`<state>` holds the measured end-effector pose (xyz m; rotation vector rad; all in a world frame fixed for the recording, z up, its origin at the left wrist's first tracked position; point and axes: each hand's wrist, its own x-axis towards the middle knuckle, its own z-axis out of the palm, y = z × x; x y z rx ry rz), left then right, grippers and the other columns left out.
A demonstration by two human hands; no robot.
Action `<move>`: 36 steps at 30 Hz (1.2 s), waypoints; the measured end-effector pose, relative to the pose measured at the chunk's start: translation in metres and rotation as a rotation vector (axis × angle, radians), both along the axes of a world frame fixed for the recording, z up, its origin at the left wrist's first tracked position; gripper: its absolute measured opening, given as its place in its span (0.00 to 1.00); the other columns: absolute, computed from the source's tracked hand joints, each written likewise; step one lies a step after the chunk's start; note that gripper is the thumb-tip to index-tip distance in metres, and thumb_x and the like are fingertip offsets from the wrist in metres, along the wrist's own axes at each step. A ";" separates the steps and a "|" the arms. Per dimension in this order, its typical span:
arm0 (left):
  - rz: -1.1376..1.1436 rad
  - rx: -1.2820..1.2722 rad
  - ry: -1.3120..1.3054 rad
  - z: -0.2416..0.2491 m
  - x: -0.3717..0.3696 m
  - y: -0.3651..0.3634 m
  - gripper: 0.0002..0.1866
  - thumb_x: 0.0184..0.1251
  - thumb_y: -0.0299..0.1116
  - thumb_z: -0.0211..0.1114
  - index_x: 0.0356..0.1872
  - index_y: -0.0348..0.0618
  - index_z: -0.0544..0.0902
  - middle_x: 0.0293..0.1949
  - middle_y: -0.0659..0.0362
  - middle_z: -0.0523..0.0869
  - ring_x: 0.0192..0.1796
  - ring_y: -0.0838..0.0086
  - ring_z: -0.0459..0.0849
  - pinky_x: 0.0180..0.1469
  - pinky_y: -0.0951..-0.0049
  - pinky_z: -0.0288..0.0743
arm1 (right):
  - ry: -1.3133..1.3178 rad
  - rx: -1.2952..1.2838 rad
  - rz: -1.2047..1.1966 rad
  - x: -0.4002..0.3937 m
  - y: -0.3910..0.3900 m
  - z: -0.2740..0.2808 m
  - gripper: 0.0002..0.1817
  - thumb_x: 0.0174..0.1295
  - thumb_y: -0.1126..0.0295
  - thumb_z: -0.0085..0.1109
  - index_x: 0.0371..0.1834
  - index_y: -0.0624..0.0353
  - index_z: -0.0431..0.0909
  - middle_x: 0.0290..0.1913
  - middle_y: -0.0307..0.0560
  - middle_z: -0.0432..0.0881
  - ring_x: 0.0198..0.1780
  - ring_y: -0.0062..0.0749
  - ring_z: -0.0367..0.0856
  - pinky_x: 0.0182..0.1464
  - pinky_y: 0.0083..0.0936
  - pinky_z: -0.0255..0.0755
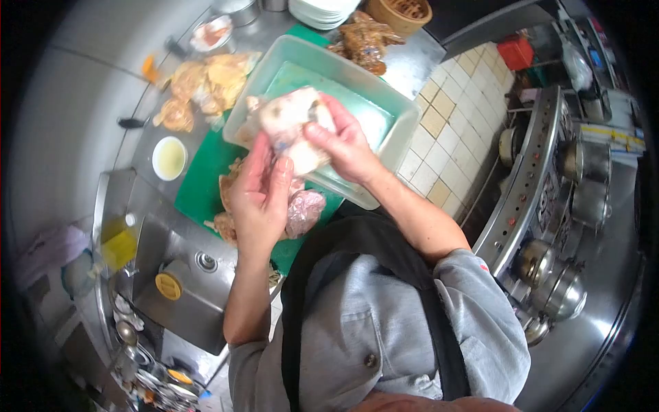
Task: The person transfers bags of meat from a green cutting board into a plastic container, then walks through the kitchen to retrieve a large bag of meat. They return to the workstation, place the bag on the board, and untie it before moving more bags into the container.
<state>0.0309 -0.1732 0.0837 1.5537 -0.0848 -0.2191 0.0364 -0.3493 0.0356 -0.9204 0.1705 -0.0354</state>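
Observation:
Both hands hold a pale, whitish piece of what looks like raw meat point(292, 118), partly blurred, above a translucent plastic tub point(396, 96). My left hand point(259, 196) has its fingers around the lower left side of the piece. On the right side, my right hand point(347, 144) grips it with the thumb on top. Under the tub lies a green cutting board point(199, 182). Brownish meat pieces and a pinkish piece in clear plastic point(305, 209) rest on the board, partly hidden behind my left hand.
Yellowish poultry pieces point(220, 82) and a white bowl of pale liquid point(169, 158) are left of the tub. Bagged brown food point(367, 42), stacked plates point(319, 10) and a bamboo steamer point(400, 14) stand behind. A sink point(185, 268) is lower left; a stove point(518, 206) is right.

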 end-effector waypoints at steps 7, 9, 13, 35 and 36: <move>-0.061 -0.487 0.248 -0.033 0.017 -0.020 0.26 0.74 0.23 0.64 0.70 0.31 0.70 0.64 0.51 0.80 0.64 0.68 0.79 0.66 0.69 0.74 | -0.199 -0.453 0.231 0.004 -0.018 0.021 0.28 0.74 0.64 0.63 0.73 0.59 0.68 0.66 0.42 0.75 0.67 0.27 0.71 0.69 0.29 0.68; -0.056 -0.613 0.375 -0.039 0.018 -0.026 0.26 0.73 0.25 0.65 0.69 0.33 0.71 0.63 0.51 0.80 0.64 0.66 0.80 0.66 0.66 0.76 | -0.341 -0.711 0.237 0.002 -0.024 0.028 0.28 0.72 0.61 0.64 0.71 0.60 0.70 0.64 0.46 0.76 0.67 0.34 0.73 0.69 0.32 0.67; -0.175 -0.636 0.353 -0.035 0.021 -0.029 0.29 0.75 0.28 0.62 0.74 0.35 0.65 0.67 0.48 0.75 0.67 0.60 0.78 0.69 0.58 0.75 | -0.350 -0.905 0.277 -0.005 -0.039 0.046 0.30 0.70 0.57 0.67 0.69 0.60 0.72 0.61 0.52 0.76 0.66 0.41 0.75 0.70 0.34 0.66; -0.012 0.054 -0.042 -0.032 0.018 -0.005 0.27 0.67 0.28 0.73 0.66 0.33 0.76 0.63 0.52 0.80 0.63 0.68 0.79 0.63 0.65 0.75 | 0.079 -0.551 0.138 0.001 -0.046 0.013 0.30 0.62 0.65 0.77 0.64 0.63 0.76 0.54 0.42 0.85 0.54 0.23 0.81 0.57 0.25 0.78; 0.026 0.068 -0.024 -0.042 0.018 0.008 0.27 0.67 0.28 0.73 0.66 0.33 0.76 0.63 0.52 0.80 0.63 0.68 0.79 0.63 0.65 0.75 | 0.081 -0.595 0.128 0.005 -0.049 0.002 0.30 0.62 0.65 0.77 0.64 0.63 0.76 0.54 0.42 0.85 0.54 0.23 0.82 0.57 0.25 0.78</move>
